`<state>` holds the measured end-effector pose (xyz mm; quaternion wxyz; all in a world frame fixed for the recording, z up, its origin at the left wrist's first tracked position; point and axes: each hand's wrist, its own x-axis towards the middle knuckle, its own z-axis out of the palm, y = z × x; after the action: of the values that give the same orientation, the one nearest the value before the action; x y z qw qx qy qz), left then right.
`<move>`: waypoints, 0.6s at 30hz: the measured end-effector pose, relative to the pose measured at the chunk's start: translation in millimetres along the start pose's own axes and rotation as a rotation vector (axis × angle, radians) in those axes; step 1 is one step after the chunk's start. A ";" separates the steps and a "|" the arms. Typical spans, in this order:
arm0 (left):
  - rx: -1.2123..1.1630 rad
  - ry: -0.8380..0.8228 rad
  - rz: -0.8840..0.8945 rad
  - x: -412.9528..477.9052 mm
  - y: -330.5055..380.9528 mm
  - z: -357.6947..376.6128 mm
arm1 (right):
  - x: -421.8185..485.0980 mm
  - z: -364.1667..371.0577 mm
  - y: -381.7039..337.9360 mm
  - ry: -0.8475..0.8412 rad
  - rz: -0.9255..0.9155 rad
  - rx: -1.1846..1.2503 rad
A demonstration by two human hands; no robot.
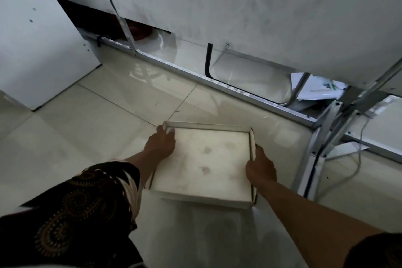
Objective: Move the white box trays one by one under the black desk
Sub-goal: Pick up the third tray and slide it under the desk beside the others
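Observation:
A shallow white box tray (204, 163) with low walls and a few faint smudges inside is low over the pale tiled floor in the middle of the head view. My left hand (161, 143) grips its left wall near the far corner, fingers curled over the rim. My right hand (260, 165) holds the right wall about halfway along. The tray looks tilted, its near edge raised off the floor. No black desk top shows in this frame.
A grey-white panel wall (239, 6) fills the back, with an aluminium rail (195, 74) along its foot. Metal frame legs (322, 137) and cables stand at the right, papers (315, 87) behind them. A white board (32, 39) leans at the left.

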<state>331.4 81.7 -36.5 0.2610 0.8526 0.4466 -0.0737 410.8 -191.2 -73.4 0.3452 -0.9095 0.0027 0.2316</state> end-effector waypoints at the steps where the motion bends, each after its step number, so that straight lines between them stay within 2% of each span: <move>1: -0.081 0.038 -0.033 0.4 -2.8 3.1 | 1.5 -2.8 6.7 -0.016 0.006 0.106; 3: -0.232 0.117 -0.213 5.9 -15.0 2.2 | 6.0 -6.4 16.9 -0.049 0.110 0.401; 4: -0.275 0.105 -0.304 10.3 -23.7 1.2 | 9.3 -5.9 20.7 -0.052 0.207 0.513; 8: -0.294 -0.178 -0.343 4.1 -61.7 -3.5 | 22.1 3.5 33.3 -0.009 0.458 0.565; 12: -0.400 -0.241 -0.534 -15.3 -79.3 7.1 | 22.6 13.3 38.2 -0.112 0.467 0.507; 14: -0.398 -0.296 -0.554 -25.5 -73.9 14.1 | 21.6 18.2 36.2 -0.179 0.474 0.515; 18: -0.598 -0.332 -0.532 -33.3 -70.8 13.0 | 17.0 22.8 26.3 -0.188 0.394 0.544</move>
<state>256.5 83.9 -62.6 0.5368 0.5712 0.6046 -0.1419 412.0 -194.3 -111.9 0.5224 -0.7409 0.2081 0.3673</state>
